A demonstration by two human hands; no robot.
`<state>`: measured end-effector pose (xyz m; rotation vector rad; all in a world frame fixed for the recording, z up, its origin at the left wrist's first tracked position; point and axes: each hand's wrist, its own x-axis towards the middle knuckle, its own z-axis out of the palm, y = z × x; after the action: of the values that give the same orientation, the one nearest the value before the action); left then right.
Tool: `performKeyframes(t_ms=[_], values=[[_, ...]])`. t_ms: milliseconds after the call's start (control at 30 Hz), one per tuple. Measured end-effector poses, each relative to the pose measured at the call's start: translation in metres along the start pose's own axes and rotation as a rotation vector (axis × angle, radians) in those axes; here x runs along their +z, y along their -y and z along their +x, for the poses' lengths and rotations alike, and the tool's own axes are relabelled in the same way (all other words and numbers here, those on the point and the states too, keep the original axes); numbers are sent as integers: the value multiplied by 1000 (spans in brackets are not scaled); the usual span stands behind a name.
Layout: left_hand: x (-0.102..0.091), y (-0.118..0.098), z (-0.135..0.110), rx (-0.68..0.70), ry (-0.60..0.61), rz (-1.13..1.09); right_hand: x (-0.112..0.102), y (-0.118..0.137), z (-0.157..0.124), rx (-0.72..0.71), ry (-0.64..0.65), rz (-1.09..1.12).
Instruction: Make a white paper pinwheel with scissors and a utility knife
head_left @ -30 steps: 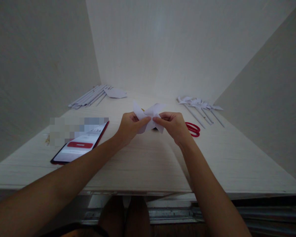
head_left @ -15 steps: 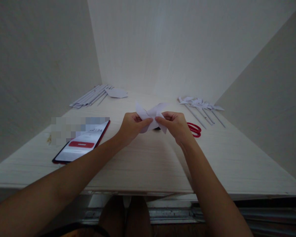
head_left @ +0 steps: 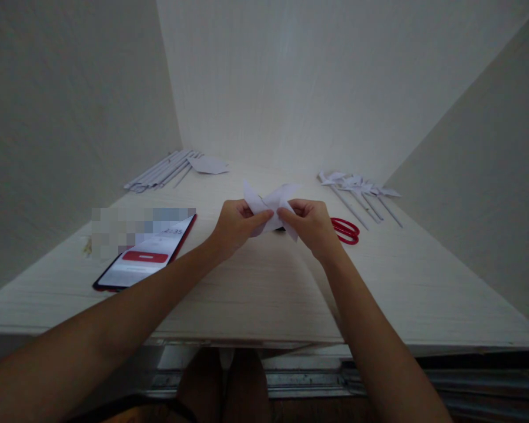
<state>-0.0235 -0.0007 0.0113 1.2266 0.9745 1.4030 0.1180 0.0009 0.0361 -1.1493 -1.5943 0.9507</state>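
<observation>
Between my two hands, above the middle of the table, is a white paper pinwheel [head_left: 272, 202] with its corners curled in toward the centre. My left hand [head_left: 238, 220] pinches its left side, thumb pressed on the front near the middle. On the other side my right hand [head_left: 309, 222] grips the right part in the same way, thumb close to the left one. Fingers behind the paper are partly hidden. Just right of my right hand lie the red handles of scissors [head_left: 346, 231]; their blades are mostly covered by my hand.
Several paper pinwheels on sticks [head_left: 357, 185] lie at the back right. Rolled white paper sticks [head_left: 158, 171] and a cut paper sheet [head_left: 208, 164] rest at the back left. A phone [head_left: 147, 258] lies at the left, partly blurred out. Walls enclose the table [head_left: 255, 299].
Almost nothing differs. Both hands keep hold of the paper pinwheel, and my right hand has shifted very slightly to the left.
</observation>
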Motion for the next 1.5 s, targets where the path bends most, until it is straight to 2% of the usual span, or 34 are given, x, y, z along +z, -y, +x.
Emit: performKeyframes(t_ms=[167,300,367,467,533,600,667,767,867,900,1033,1100,1167,1333,1433,1500], values=[[-1,2,0,8,17,41,2,-6,0,-57,-8,-94],[-2,1,1,-2,-37,144,0,-9,2,-116,6,-160],[-4,-2,3,2,-111,205,-8,-8,7,-162,-78,-167],[-8,-7,6,52,-272,326,-32,-7,16,-212,-347,-251],[-11,-10,8,101,-355,418,-53,-6,21,-179,-393,-411],[-14,-11,9,129,-389,497,-76,-6,21,-98,-326,-634],[-15,-12,9,136,-383,546,-95,-6,15,-19,-206,-795],[-15,-11,8,141,-354,583,-109,-6,-8,114,-22,-1016],[-13,-8,6,148,-312,611,-103,-13,-36,213,204,-1203],[-12,-7,5,148,-296,615,-97,-16,-45,222,242,-1250],[-8,-3,2,146,-239,580,-77,-28,-62,195,241,-1449],[-6,-2,1,149,-222,558,-72,-28,-61,146,237,-1453],[-5,-1,0,150,-210,547,-70,-22,-54,115,213,-1363],[-3,2,-1,135,-154,531,-58,-4,-27,61,135,-936],[-3,5,-1,100,-178,615,-54,-6,-13,-16,170,-800],[-4,7,0,88,-203,668,-57,-13,-8,-66,139,-769]])
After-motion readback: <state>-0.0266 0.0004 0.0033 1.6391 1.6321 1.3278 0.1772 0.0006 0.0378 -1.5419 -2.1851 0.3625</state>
